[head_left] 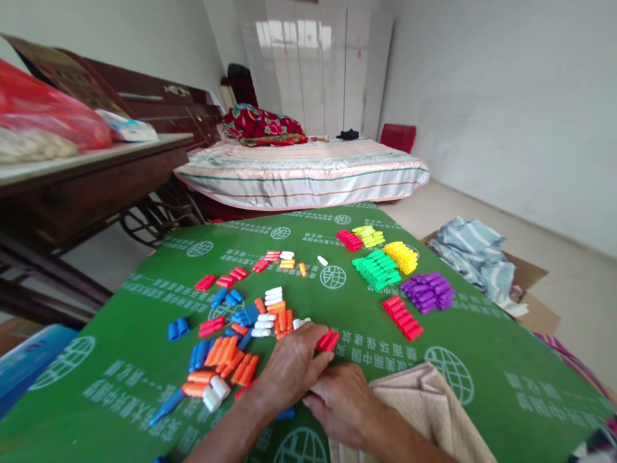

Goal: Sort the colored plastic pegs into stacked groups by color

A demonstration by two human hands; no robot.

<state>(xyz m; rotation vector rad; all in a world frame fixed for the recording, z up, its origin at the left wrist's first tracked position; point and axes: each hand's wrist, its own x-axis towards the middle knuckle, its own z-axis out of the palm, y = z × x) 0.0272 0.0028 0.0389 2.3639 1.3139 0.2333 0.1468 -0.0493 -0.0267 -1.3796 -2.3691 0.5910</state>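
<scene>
My left hand (297, 360) is closed, with red cap-like plastic pieces (328, 339) at its fingertips. Touching it from the right is my right hand (344, 400), its fingers curled in; whatever they may hold is hidden. Around my left hand lie loose groups of similar short plastic pieces: orange pieces (222, 352), white pieces (263, 326), blue pieces (245, 315) and red pieces (212, 326). To the right, neat stacks hold green pieces (376, 269), purple pieces (428, 291), yellow pieces (401, 257) and a red row (402, 317).
A folded beige cloth (424, 408) lies by my right forearm on the green board (159, 296). Beyond stands a bed (308, 177). A dark sewing table (96, 170) is at left, and a striped cloth (475, 257) lies on cardboard at right.
</scene>
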